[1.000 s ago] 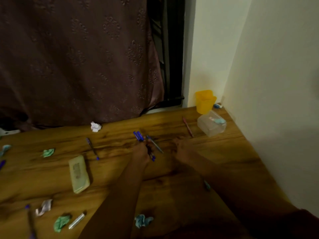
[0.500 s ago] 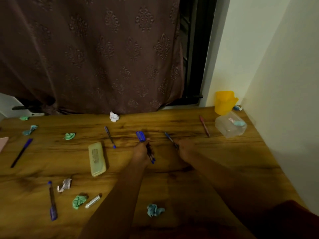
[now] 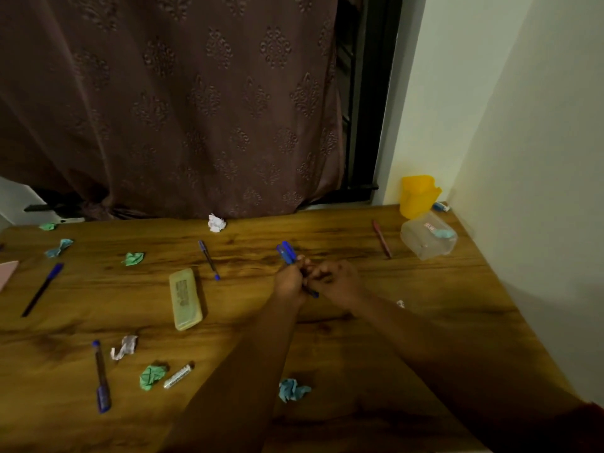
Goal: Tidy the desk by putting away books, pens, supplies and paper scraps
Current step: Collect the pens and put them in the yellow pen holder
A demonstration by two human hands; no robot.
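Wooden desk (image 3: 408, 322), scattered with paper scraps and loose pens; yellow cup (image 3: 418, 196) and clear box (image 3: 426, 240) in far right corner. Left hand (image 3: 289, 281) curled round a bundle of blue pens (image 3: 287, 252), mid-desk. Right hand (image 3: 336, 279) touching it, fingers curled; whether it grips anything, cannot tell.

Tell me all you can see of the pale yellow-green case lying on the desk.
The pale yellow-green case is a long, flat, rounded-corner box that looks like translucent plastic, with a darker patch showing on its lid. It looks closed and lies flat on the wooden desk, left of both hands, long side running away from the viewer. Nothing touches it but the desk.
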